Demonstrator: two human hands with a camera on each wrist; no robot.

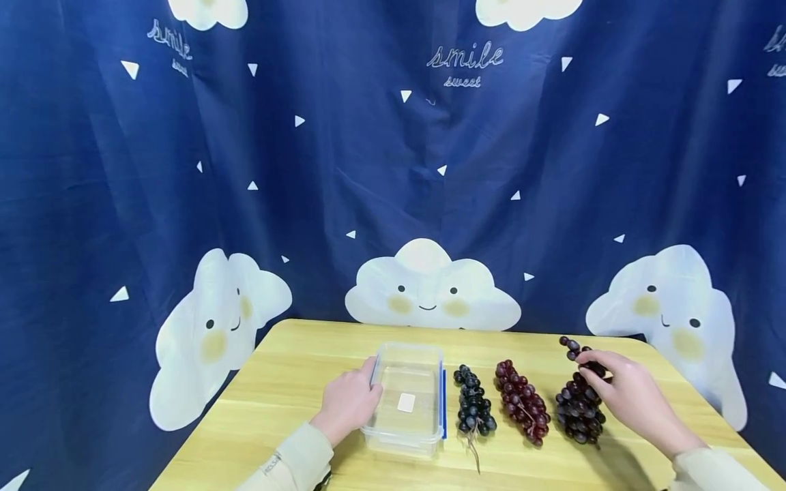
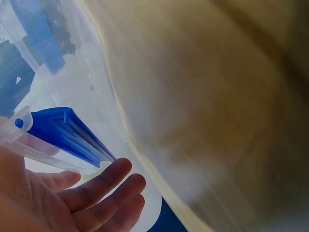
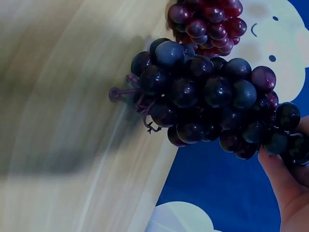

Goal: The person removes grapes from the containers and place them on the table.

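Note:
A clear plastic food container [image 1: 405,378] with blue-edged side latches stands left of the grapes. My left hand [image 1: 350,402] rests against its left side; in the left wrist view its loosely bent fingers [image 2: 104,186] lie beside a blue latch [image 2: 67,135]. With thumb and fingers my right hand [image 1: 626,385] pinches the far end of a dark purple grape bunch [image 1: 579,412]. That bunch hangs tilted, stem end toward me, with its shadow falling on the table. Between it and the container lie a black grape bunch [image 1: 473,402] and a red grape bunch [image 1: 522,402].
The light wood table [image 1: 276,382] carries everything. Behind it hangs a dark blue curtain [image 1: 368,157] with white clouds and triangles. The black bunch's thin stem points toward the table's near edge.

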